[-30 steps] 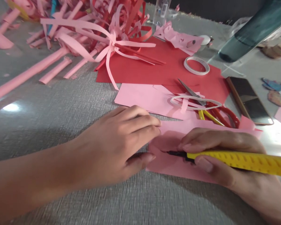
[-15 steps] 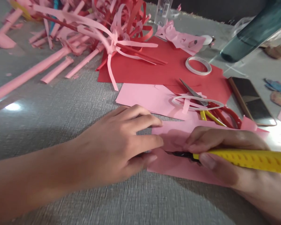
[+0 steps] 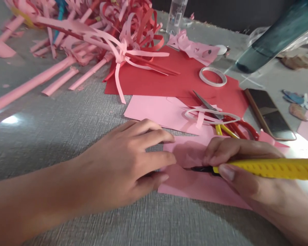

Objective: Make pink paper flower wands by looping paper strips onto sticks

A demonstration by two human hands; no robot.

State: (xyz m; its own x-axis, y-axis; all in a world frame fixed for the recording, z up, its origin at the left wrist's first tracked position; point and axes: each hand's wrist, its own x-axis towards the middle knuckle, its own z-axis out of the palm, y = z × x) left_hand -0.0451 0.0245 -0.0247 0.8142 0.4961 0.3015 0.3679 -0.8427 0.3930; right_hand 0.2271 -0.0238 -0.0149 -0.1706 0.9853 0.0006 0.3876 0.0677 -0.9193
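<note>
A sheet of pink paper (image 3: 195, 191) lies on the grey textured table in front of me. My left hand (image 3: 141, 157) is spread out, with its fingertips resting on the sheet's left end. In my right hand (image 3: 246, 171) is a yellow utility knife (image 3: 277, 168), gripped between thumb and fingers. Its dark blade points left and its tip touches the paper, close to my left fingertips. More pink paper (image 3: 154, 112) lies just beyond, partly under a pair of scissors (image 3: 210, 106) with red handles.
Red paper (image 3: 149, 83) lies farther back, with a roll of tape (image 3: 213, 76) on it. A phone (image 3: 270, 114) and a dark green bottle (image 3: 269, 44) are at the right. Rolled pink paper sticks (image 3: 59, 82) and curled strips (image 3: 143, 34) pile up at the back left.
The view has shifted slightly, so objects sit a little further left. My left hand still rests on the paper and the knife stays in my right hand, its tip on the sheet.
</note>
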